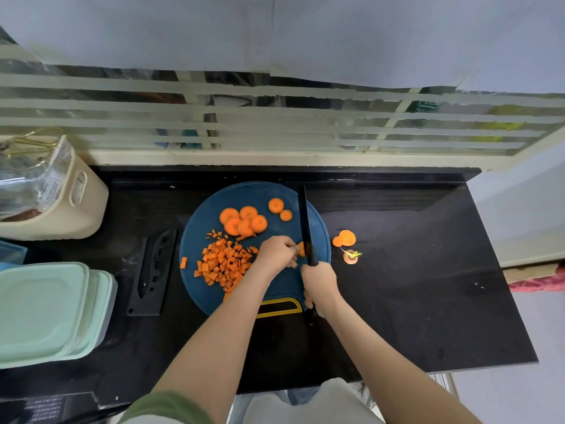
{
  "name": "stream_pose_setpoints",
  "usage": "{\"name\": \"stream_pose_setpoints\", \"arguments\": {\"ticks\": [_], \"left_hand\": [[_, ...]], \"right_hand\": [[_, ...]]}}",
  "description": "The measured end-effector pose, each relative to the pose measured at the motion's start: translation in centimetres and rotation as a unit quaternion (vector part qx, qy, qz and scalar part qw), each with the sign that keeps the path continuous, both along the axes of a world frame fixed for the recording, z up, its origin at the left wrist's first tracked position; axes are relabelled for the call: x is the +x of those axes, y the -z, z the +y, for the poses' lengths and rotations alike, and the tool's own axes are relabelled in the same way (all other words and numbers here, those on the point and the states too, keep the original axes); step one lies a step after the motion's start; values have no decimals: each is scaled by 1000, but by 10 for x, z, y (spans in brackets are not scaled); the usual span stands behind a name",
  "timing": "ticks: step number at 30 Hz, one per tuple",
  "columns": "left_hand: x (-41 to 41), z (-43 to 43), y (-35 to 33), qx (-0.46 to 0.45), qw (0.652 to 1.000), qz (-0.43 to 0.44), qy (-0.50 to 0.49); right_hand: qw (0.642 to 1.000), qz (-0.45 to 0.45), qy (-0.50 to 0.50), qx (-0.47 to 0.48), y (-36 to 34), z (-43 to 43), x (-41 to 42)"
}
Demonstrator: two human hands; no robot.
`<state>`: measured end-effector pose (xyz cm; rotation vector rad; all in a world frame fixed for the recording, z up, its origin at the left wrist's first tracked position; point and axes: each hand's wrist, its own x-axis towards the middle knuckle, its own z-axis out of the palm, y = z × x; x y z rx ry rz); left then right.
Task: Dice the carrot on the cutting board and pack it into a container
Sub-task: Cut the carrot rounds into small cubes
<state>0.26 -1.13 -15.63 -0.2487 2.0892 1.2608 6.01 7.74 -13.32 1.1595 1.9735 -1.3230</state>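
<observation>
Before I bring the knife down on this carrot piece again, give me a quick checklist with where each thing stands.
1. Grip: the right hand holds the knife: ok.
2. The left hand pinches the carrot piece beside the blade: ok.
3. Left fingertips clear of the edge: cannot tell, very close.
4. The diced pile sits left of the cut on the cutting board: ok.
5. All carrot on the board: not ok, stray slices lie on the counter.
6. A container nearby: ok, lid on.

A round dark blue plastic cutting board [201, 228] with a yellow-edged handle slot [279, 307] carries orange carrot dice [223, 264]; the black-bladed knife [304, 221] and countertop [412, 270] are black, and the stacked lidded containers [46, 310] look pale mint green.
</observation>
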Motion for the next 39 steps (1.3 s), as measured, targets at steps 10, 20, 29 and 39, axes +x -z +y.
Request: {"name": "stream_pose_setpoints", "arguments": {"ticks": [10, 20, 29, 39], "left_hand": [[-5, 1, -7, -13, 1000, -19, 18], [-5, 1, -10, -8, 1000, -20, 18], [-7, -1, -4, -7, 999, -24, 25], [-10, 1, -14, -23, 996, -77, 30]], "right_hand": [[999, 35, -6, -9, -10, 0, 24], [1000, 29, -8, 5, -8, -2, 23], [999, -1, -36, -14, 5, 0, 18], [995, -4, 41, -93, 3, 7, 3]]}}
